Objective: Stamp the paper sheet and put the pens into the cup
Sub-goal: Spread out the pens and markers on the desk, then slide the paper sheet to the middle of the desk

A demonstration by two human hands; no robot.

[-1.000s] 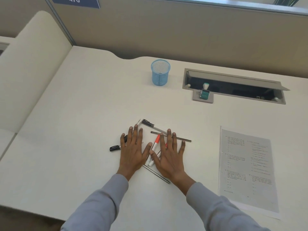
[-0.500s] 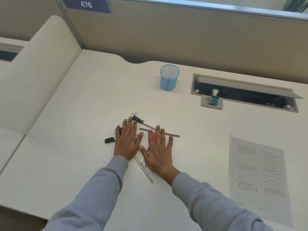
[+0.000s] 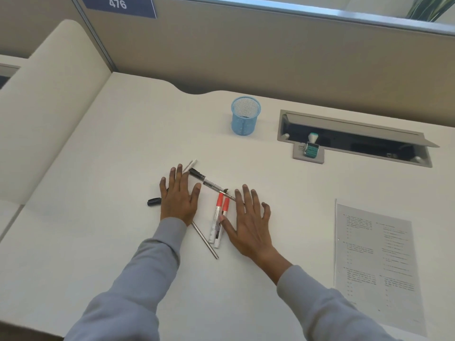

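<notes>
White table (image 3: 103,217), pale and matte, carrying the whole lot.

Hands: left hand (image 3: 177,196) flat, fingers spread, palm down on the table, grasping nothing; a black pen (image 3: 154,201) pokes out from under its outer edge. Right hand (image 3: 248,225) likewise flat and released, fingers splayed, holding nothing.

Pens: between the two hands, two red-capped markers (image 3: 218,221) side by side, with a thin grey pen (image 3: 205,240) slanting toward the left wrist. Just beyond the left fingertips, a black-capped pen (image 3: 209,182) and a white pen tip (image 3: 191,164). All loose, some crossing.

Cup: blue mesh cup (image 3: 245,115), upright and apparently empty, well beyond both hands.

Stamp: small green stamp (image 3: 311,148) on a grey ledge, beyond the right hand, by an open cable tray (image 3: 354,137).

Paper sheet (image 3: 374,262): printed, flat, to the outer side of the right hand, untouched.

Handling note: gathering looks to be the step. Sweep both palms inward so the pens line up parallel, then close one hand round the bundle; crossed pens may roll or slip free.
</notes>
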